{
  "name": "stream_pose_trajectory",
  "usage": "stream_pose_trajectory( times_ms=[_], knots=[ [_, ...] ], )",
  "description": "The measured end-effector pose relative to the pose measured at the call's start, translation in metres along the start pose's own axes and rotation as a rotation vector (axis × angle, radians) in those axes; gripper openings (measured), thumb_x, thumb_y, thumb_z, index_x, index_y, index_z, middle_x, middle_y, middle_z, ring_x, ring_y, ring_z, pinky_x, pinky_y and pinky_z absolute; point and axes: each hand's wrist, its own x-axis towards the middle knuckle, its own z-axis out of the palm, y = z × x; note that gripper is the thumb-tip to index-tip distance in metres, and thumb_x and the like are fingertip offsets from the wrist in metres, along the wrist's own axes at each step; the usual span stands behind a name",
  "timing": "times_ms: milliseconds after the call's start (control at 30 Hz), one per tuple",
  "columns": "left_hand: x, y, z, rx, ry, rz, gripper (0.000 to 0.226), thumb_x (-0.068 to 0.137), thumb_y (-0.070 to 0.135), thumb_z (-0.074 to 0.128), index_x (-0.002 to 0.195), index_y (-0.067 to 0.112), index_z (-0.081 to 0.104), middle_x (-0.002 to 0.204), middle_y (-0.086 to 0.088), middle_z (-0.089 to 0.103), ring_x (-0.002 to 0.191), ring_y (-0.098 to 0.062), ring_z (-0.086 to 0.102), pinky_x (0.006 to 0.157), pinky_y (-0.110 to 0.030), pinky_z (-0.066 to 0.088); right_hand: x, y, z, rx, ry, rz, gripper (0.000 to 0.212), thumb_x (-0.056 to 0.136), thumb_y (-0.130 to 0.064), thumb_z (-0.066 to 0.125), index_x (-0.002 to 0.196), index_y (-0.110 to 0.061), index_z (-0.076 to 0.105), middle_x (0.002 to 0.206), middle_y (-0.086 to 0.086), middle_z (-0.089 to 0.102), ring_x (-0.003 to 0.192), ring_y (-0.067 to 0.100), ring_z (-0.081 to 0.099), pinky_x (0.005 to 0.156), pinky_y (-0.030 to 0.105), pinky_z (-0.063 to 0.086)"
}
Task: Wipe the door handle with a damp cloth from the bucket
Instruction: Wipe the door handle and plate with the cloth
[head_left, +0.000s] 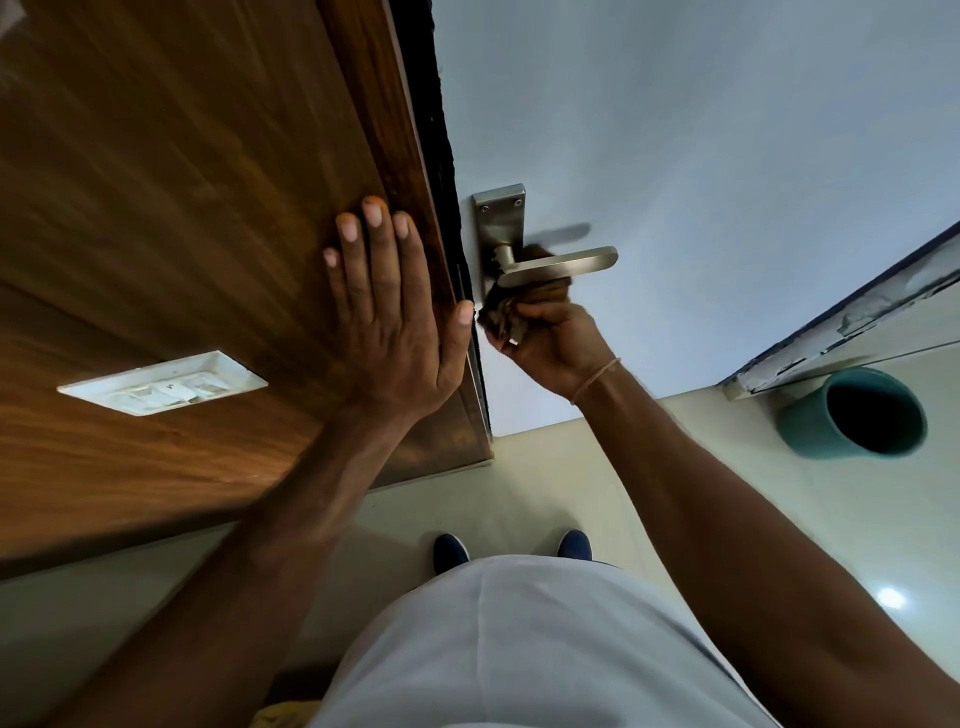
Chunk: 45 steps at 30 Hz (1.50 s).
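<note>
A brushed-metal lever door handle (563, 265) on a metal backplate (500, 218) is fixed to a pale grey-white door (701, 156). My right hand (553, 340) is shut on a dark crumpled cloth (506, 312), which is pressed against the underside of the lever and the lower backplate. My left hand (387, 306) lies flat with fingers spread on the brown wooden panel (182, 182) beside the door edge. A teal bucket (857, 415) stands on the floor to the right; its inside is dark.
A white switch plate (163, 383) is set in the wooden panel at left. The floor (701, 493) is pale glossy tile. My two dark blue shoes (451, 552) stand below the handle. A worn door frame edge (841, 322) runs behind the bucket.
</note>
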Motion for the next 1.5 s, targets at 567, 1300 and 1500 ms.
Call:
stream_pose_trajectory(
  times_ms=[567, 1300, 1500],
  knots=[
    [-0.002, -0.001, 0.005, -0.006, 0.034, -0.024, 0.081, 0.108, 0.049, 0.032, 0.165, -0.009, 0.021, 0.166, -0.033, 0.025, 0.167, -0.029, -0.011, 0.135, -0.055, 0.005, 0.0, -0.015, -0.002, 0.092, 0.128, -0.147, 0.034, 0.104, 0.017, 0.047, 0.122, -0.005, 0.064, 0.121, 0.02, 0.075, 0.112, 0.037, 0.074, 0.109, 0.06, 0.055],
    [-0.001, 0.001, 0.006, -0.008, 0.02, -0.009, 0.082, 0.107, 0.047, 0.037, 0.163, -0.011, 0.021, 0.163, -0.039, 0.03, 0.159, -0.052, 0.017, 0.134, -0.058, 0.006, -0.011, -0.008, 0.021, 0.101, 0.214, -0.001, 0.037, 0.105, 0.012, 0.04, 0.125, -0.006, 0.065, 0.144, 0.025, 0.063, 0.129, 0.043, 0.065, 0.12, 0.058, 0.045],
    [-0.001, -0.001, 0.005, -0.016, 0.027, -0.016, 0.084, 0.107, 0.047, 0.037, 0.167, -0.006, 0.012, 0.167, -0.035, 0.025, 0.167, -0.035, -0.005, 0.135, -0.057, 0.005, -0.025, -0.014, 0.005, -0.07, 0.212, 0.096, 0.049, 0.092, 0.011, 0.036, 0.132, -0.004, 0.059, 0.138, 0.026, 0.066, 0.107, 0.04, 0.072, 0.089, 0.047, 0.064]
  ],
)
